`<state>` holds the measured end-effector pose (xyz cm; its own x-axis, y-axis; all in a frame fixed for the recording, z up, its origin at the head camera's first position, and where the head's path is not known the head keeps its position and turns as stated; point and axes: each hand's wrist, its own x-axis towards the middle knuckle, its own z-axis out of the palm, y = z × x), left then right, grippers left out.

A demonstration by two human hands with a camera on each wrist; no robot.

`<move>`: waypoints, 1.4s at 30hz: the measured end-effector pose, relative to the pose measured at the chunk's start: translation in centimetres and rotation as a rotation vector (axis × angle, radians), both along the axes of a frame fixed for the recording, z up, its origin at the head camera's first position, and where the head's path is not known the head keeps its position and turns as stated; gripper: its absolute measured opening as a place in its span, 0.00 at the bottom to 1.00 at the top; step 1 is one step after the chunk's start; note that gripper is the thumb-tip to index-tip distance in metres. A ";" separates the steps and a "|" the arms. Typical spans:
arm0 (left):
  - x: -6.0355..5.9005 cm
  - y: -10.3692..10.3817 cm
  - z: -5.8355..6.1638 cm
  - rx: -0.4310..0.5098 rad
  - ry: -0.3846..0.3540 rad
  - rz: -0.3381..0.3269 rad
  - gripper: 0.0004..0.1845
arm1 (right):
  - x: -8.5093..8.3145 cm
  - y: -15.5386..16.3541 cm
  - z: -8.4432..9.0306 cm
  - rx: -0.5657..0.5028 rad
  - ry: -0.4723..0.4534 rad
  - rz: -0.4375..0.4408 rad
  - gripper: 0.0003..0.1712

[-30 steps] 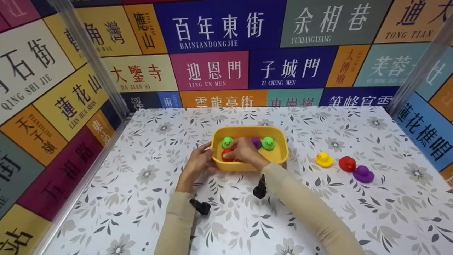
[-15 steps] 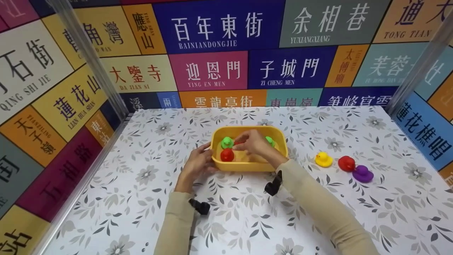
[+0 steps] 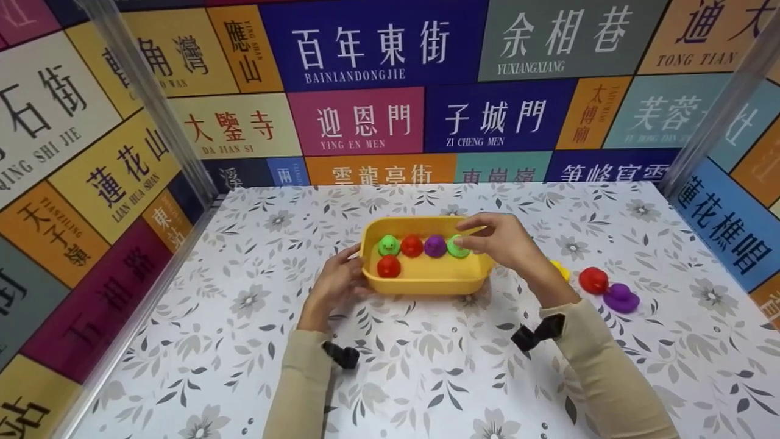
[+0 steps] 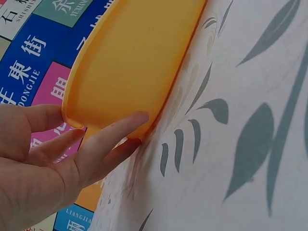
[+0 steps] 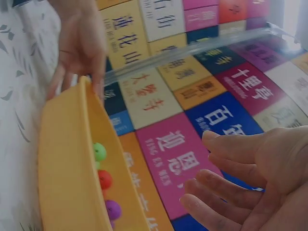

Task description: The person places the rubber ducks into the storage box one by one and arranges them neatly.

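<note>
A yellow plastic tub [image 3: 426,285] stands on the table with small rubber ducks inside. Along its back wall sit a green duck [image 3: 389,246], a red duck [image 3: 412,246], a purple duck [image 3: 435,246] and a second green duck [image 3: 457,246]. Another red duck [image 3: 389,266] is at the front left. My left hand [image 4: 53,163] holds the tub's left end, fingers and thumb spread around its corner. Over the right end hovers my right hand [image 3: 503,241], its fingers loosely bent and holding nothing, as the right wrist view [image 5: 250,178] confirms. It partly covers the second green duck.
Right of the tub, a yellow duck [image 3: 560,270], half hidden by my right forearm, lies near a red duck [image 3: 593,280] and a purple duck [image 3: 621,298]. Sign-patterned panels [image 3: 378,55] wall the floral table [image 3: 390,390] at the back and sides.
My right hand lets go of the front-left red duck, then rises and moves right across the tub, uncovering the middle ducks. The left hand stays at the tub's left end.
</note>
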<state>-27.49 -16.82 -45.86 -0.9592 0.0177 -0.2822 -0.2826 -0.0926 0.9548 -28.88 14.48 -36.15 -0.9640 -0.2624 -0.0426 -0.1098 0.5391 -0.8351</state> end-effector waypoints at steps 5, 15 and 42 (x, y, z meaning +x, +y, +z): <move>0.0 0.0 -0.1 -0.005 0.006 -0.008 0.29 | 0.4 3.5 -0.3 -0.065 0.044 -0.046 0.27; 0.2 -0.1 -0.1 -0.030 0.020 -0.019 0.32 | 0.0 10.6 -0.4 0.000 0.011 -0.056 0.35; 0.2 -0.4 -0.1 -0.018 0.006 -0.032 0.32 | -3.2 18.5 -8.0 0.136 -0.011 -0.004 0.38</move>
<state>-27.34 -17.17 -45.93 -0.9600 0.0431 -0.2765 -0.2789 -0.0665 0.9580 -32.05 33.02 -44.15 -0.9644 -0.2492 -0.0883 -0.0983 0.6479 -0.7554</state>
